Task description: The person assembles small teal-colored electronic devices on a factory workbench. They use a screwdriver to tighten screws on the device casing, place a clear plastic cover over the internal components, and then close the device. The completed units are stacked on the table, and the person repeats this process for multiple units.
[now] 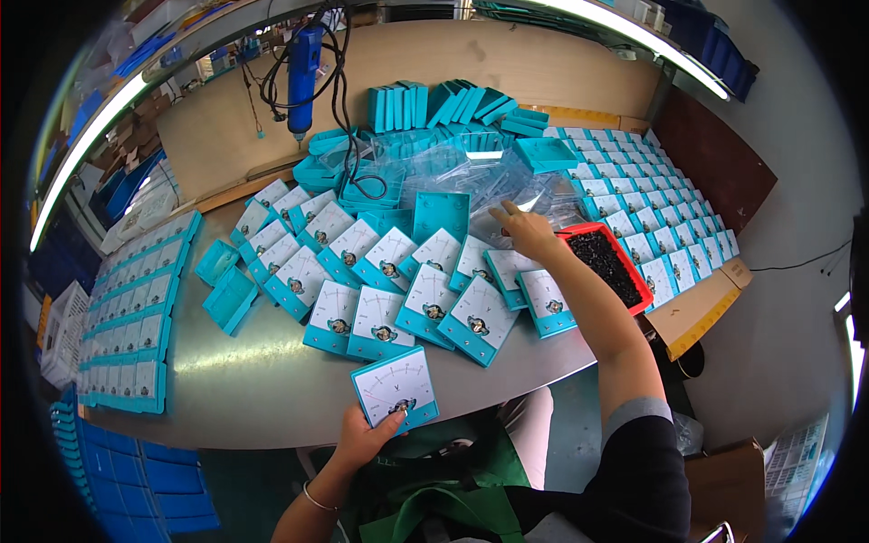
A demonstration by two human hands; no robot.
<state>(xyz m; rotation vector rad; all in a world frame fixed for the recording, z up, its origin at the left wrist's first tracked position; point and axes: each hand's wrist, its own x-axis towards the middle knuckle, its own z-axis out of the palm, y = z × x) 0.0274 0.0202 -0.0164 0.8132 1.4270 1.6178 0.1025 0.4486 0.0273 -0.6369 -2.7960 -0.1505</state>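
My left hand [369, 436] grips a square panel meter [396, 387] by its lower edge, with the thumb on the front near the round metal part. The meter has a teal case and a white dial face with a curved scale. My right hand [525, 228] reaches over a heap of clear plastic covers [425, 184], fingers stretched out and apart; whether they touch a cover I cannot make out. Between my hands, several similar meters [380, 323] lie in overlapping rows on the metal table. An upturned teal case [442, 215] lies beside the covers.
A red tray [644, 294] of small black parts stands right of my right forearm. Rows of meters [665, 217] fill the right side, with more stacked meters [127, 330] at left. A blue electric screwdriver [303, 77] hangs by its cable. Teal cases [398, 107] are piled at the back.
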